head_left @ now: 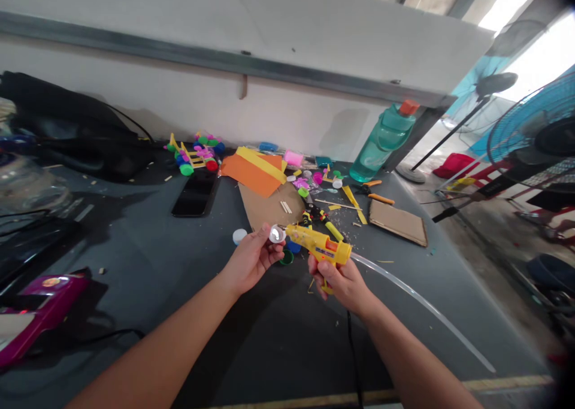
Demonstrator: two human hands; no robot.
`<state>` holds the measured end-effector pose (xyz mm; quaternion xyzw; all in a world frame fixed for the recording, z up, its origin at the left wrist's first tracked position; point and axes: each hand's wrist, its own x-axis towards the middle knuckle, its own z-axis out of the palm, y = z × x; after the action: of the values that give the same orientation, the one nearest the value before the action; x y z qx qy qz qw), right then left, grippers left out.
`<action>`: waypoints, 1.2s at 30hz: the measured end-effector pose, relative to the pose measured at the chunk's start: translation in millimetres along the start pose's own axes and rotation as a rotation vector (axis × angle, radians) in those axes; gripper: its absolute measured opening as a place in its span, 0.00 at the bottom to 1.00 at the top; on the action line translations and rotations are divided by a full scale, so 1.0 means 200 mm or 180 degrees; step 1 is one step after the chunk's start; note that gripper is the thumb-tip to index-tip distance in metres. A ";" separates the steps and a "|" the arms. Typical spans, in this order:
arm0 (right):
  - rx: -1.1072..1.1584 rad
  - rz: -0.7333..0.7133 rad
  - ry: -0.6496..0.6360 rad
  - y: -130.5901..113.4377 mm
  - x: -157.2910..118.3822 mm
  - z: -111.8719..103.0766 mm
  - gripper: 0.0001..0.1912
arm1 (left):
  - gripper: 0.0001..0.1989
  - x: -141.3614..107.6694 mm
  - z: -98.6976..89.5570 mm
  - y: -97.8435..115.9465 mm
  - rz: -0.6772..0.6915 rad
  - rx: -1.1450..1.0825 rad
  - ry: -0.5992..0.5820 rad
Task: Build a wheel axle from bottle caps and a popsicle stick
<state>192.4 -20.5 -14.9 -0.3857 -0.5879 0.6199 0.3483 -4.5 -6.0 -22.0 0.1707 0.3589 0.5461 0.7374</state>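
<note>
Left grip (pixel 252 257) pinches probable cap (pixel 277 235).

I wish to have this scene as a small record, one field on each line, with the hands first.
Left hand: holds a small white cap
Right hand: holds a yellow glue gun
Gun tip: close to the cap; contact unclear
Glue stick: long, clear, extends from the gun's back end
Phone: dark screen, left of the orange paper
Bottle: teal, orange lid, near the wall
</note>
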 end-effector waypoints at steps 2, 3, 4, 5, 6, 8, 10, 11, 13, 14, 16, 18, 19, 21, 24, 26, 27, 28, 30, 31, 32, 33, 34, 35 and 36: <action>-0.0002 0.0011 0.0011 0.00 0.00 0.00 0.25 | 0.16 0.00 -0.01 0.00 0.0011 -0.0010 -0.0029; 0.0000 0.0019 0.0026 0.01 0.00 0.00 0.25 | 0.16 0.01 -0.01 0.00 0.0012 -0.0014 -0.0044; -0.0002 0.0028 0.0037 0.01 0.00 0.00 0.26 | 0.16 0.01 -0.01 0.00 0.0015 -0.0018 -0.0060; -0.0007 0.0037 0.0040 0.01 0.00 -0.01 0.26 | 0.16 0.01 -0.01 -0.01 0.0019 -0.0023 -0.0078; -0.0011 0.0043 0.0039 0.01 0.00 -0.01 0.26 | 0.16 0.01 -0.02 -0.01 0.0025 -0.0029 -0.0096; -0.0010 0.0046 0.0031 0.02 0.00 -0.01 0.25 | 0.16 0.02 -0.02 -0.01 0.0038 -0.0043 -0.0115; 0.0005 0.0046 0.0030 0.01 0.00 -0.01 0.25 | 0.16 0.02 -0.02 -0.01 0.0042 -0.0045 -0.0121; 0.0018 0.0043 0.0029 0.01 0.00 -0.01 0.24 | 0.15 0.01 -0.02 -0.01 0.0038 -0.0043 -0.0126; 0.0036 0.0032 0.0038 0.01 0.00 -0.01 0.25 | 0.15 0.01 -0.02 -0.01 0.0028 -0.0047 -0.0135; 0.0041 0.0026 0.0052 0.00 0.00 -0.01 0.25 | 0.15 0.01 -0.02 0.00 0.0024 -0.0053 -0.0134; 0.0043 0.0020 0.0077 0.00 0.00 -0.01 0.25 | 0.15 0.01 -0.01 0.00 0.0018 -0.0056 -0.0117; 0.0033 0.0020 0.0087 0.00 0.00 -0.01 0.24 | 0.15 0.00 -0.01 0.00 0.0020 -0.0059 -0.0101; 0.0028 0.0019 0.0080 -0.01 0.01 -0.01 0.24 | 0.15 0.00 -0.01 0.00 0.0022 -0.0061 -0.0101; 0.0011 0.0025 0.0077 -0.01 0.01 -0.01 0.25 | 0.15 0.01 -0.01 0.00 0.0042 -0.0065 -0.0102; -0.0032 0.0046 0.0113 0.00 0.01 -0.02 0.25 | 0.14 0.01 -0.02 0.01 0.0111 -0.0050 -0.0061; -0.0058 0.0052 0.0136 0.00 0.01 -0.02 0.25 | 0.14 0.01 -0.02 0.01 0.0175 -0.0052 -0.0033; -0.0070 0.0048 0.0135 0.00 0.01 -0.02 0.25 | 0.14 0.01 -0.01 0.02 0.0201 -0.0058 -0.0029; -0.0081 0.0040 0.0124 0.00 0.01 -0.02 0.25 | 0.15 0.01 -0.01 0.02 0.0221 -0.0064 -0.0035; -0.0105 0.0014 0.0101 0.00 0.00 -0.02 0.25 | 0.15 0.00 -0.01 0.03 0.0250 -0.0068 -0.0048; -0.0115 0.0010 0.0102 0.00 0.00 -0.02 0.25 | 0.15 0.00 -0.01 0.03 0.0256 -0.0064 -0.0049; -0.0121 0.0015 0.0109 0.00 0.00 -0.02 0.25 | 0.15 0.00 0.00 0.03 0.0258 -0.0056 -0.0050; -0.0122 0.0025 0.0122 0.00 0.00 -0.02 0.25 | 0.15 0.00 0.00 0.03 0.0258 -0.0045 -0.0045; -0.0120 0.0037 0.0133 0.00 0.00 -0.02 0.25 | 0.14 0.00 0.00 0.03 0.0257 -0.0031 -0.0042; -0.0110 0.0044 0.0139 0.00 0.00 -0.02 0.25 | 0.14 0.00 0.00 0.03 0.0254 -0.0014 -0.0038; -0.0091 0.0044 0.0138 0.00 0.00 -0.02 0.25 | 0.14 0.00 -0.01 0.03 0.0248 0.0004 -0.0040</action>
<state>195.9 -17.7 -14.3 -0.4080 -0.5863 0.6053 0.3512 -8.6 -4.0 -19.6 0.1884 0.3477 0.5731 0.7177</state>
